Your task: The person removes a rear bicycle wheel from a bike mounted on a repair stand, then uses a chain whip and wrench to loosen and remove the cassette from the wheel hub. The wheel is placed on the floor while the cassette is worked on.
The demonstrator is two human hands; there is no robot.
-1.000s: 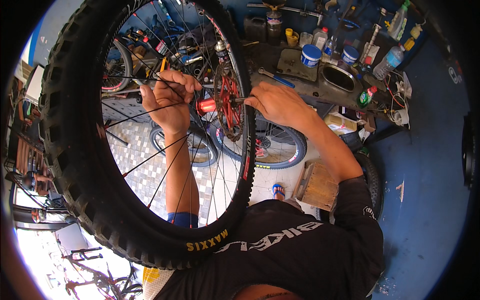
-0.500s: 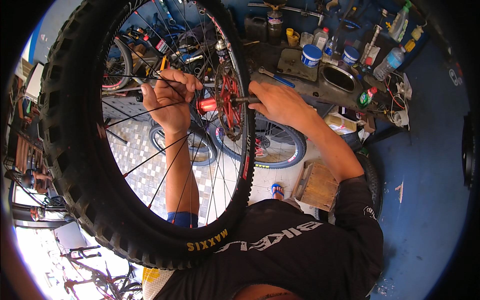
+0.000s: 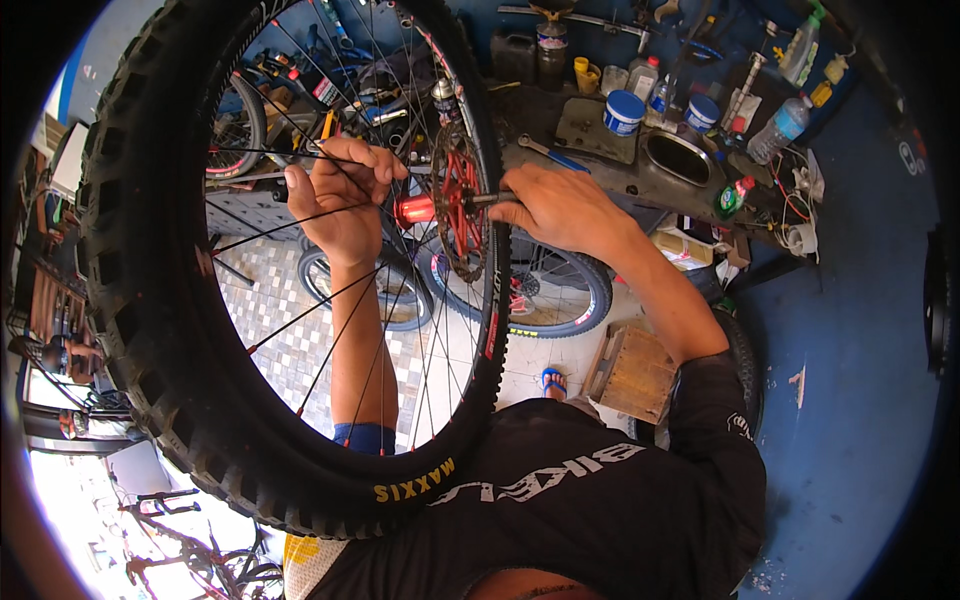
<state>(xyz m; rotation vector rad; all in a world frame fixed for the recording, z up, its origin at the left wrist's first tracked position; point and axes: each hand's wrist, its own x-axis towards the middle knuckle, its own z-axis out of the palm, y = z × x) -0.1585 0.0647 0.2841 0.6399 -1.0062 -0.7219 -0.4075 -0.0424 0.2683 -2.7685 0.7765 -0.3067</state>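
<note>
A large bicycle wheel (image 3: 150, 330) with a black knobby tyre stands upright before me. It has a red hub (image 3: 415, 210) and a brake disc (image 3: 462, 215) on a red carrier. On the disc side, my right hand (image 3: 560, 205) has its thumb and fingers closed round a short dark metal rod (image 3: 487, 199) at the hub's centre; its far end is hidden in the grip. Behind the spokes, my left hand (image 3: 345, 200) is raised beside the hub's other end, palm showing. Its fingers curl loosely and its thumb stands apart, with nothing visible in it.
A cluttered workbench holds blue-and-white tubs (image 3: 623, 112), an oval metal tray (image 3: 677, 158), a blue-handled wrench (image 3: 555, 153) and a plastic bottle (image 3: 780, 130). Below are another bicycle wheel (image 3: 570, 315) and a wooden box (image 3: 635, 372). A blue wall (image 3: 840, 380) rises at the right.
My right hand has shifted very slightly at the rod. The wheel and my left hand look almost the same.
</note>
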